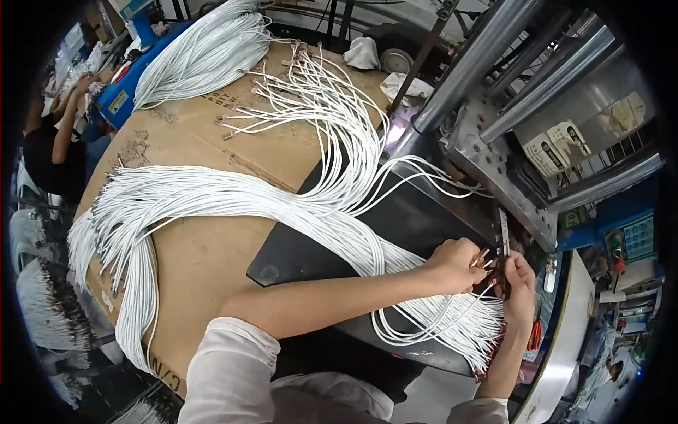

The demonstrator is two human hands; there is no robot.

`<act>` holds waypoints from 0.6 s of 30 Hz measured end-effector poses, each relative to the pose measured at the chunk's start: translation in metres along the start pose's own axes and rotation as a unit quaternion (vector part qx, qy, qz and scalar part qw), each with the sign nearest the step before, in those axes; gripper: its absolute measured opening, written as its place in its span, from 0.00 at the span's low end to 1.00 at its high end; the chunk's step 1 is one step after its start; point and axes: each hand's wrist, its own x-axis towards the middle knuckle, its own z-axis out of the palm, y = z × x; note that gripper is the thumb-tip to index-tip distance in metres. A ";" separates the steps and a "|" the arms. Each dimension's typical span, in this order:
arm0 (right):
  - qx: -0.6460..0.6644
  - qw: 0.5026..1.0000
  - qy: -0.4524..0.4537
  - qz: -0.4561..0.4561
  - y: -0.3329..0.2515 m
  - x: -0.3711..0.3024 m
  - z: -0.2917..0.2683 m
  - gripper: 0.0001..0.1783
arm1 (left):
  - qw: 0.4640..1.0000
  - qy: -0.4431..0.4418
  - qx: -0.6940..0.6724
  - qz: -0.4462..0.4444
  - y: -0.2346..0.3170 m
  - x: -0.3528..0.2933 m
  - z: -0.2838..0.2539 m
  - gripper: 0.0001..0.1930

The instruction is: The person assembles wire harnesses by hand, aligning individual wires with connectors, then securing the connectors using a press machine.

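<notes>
My left hand [453,267] is closed in a pinch on a few white wires, whose copper-coloured ends stick out past the fingertips. Close to its right, my right hand [519,283] curls its fingers round the lower end of a narrow metal bar [503,233]; its fingertips are partly hidden. A long bundle of white wires [282,205] runs from the left across the black plate [311,249] and under my left forearm, its near ends lying beside my right wrist. One more wire loops below my left hand.
A second fan of wires [346,134] with reddish ends spreads at the back over a brown cardboard sheet [205,261]. Another coiled wire bundle [205,53] lies far left. A press with steel columns [477,63] rises at the right. Another person [60,145] works at the far left.
</notes>
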 end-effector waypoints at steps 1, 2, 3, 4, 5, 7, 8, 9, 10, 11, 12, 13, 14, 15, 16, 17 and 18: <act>-0.009 1.000 0.014 -0.011 0.001 0.001 -0.001 0.12 | 1.000 0.003 0.003 -0.005 -0.001 0.000 0.001 0.12; -0.009 1.000 0.015 -0.011 0.001 0.001 -0.001 0.12 | 1.000 0.003 0.003 -0.004 -0.001 0.001 0.001 0.12; 0.001 1.000 0.005 -0.005 0.001 0.000 0.000 0.12 | 1.000 0.004 0.013 0.004 -0.002 0.001 0.001 0.12; 0.012 1.000 -0.005 0.000 0.001 0.000 0.001 0.12 | 1.000 0.005 0.023 0.013 -0.003 0.001 0.001 0.12; 0.023 1.000 -0.015 0.006 0.003 -0.001 0.003 0.12 | 0.999 0.006 0.033 0.021 -0.003 0.000 0.000 0.11; 0.016 1.000 -0.025 0.008 0.003 -0.003 0.007 0.12 | 0.999 0.009 0.037 0.028 -0.002 0.000 -0.001 0.12; 0.009 0.999 -0.036 0.009 0.003 -0.005 0.010 0.12 | 0.998 0.011 0.041 0.036 -0.002 0.000 -0.002 0.12; 0.002 0.999 -0.047 0.011 0.002 -0.006 0.012 0.12 | 0.998 0.014 0.045 0.044 -0.002 -0.001 -0.002 0.12; 0.001 0.999 -0.047 0.011 0.002 -0.006 0.013 0.12 | 0.998 0.014 0.044 0.043 -0.003 0.000 -0.002 0.12; 0.008 0.999 -0.049 0.011 0.001 -0.006 0.015 0.11 | 0.998 0.020 0.042 0.045 -0.003 0.001 -0.002 0.12; 0.015 0.999 -0.050 0.011 0.000 -0.006 0.016 0.11 | 0.998 0.025 0.041 0.047 -0.003 0.002 -0.001 0.11; 0.023 0.998 -0.051 0.011 0.000 -0.006 0.016 0.11 | 0.998 0.030 0.039 0.049 -0.004 0.002 -0.001 0.11; 0.023 0.998 -0.052 0.012 0.000 -0.006 0.015 0.11 | 0.998 0.030 0.038 0.049 -0.005 0.003 -0.001 0.11; 0.000 0.999 -0.053 0.009 0.000 -0.005 0.010 0.10 | 0.998 0.023 0.031 0.041 0.000 -0.001 -0.004 0.11; -0.022 0.998 -0.054 0.005 0.000 -0.005 0.005 0.11 | 0.999 0.016 0.024 0.033 0.006 -0.004 -0.007 0.10; -0.044 0.997 -0.056 0.002 0.000 -0.004 0.000 0.12 | 0.999 0.010 0.017 0.025 0.009 -0.005 -0.008 0.10; -0.044 0.998 -0.055 0.002 0.000 -0.002 -0.006 0.12 | 0.999 0.009 0.018 0.025 0.009 -0.003 -0.007 0.10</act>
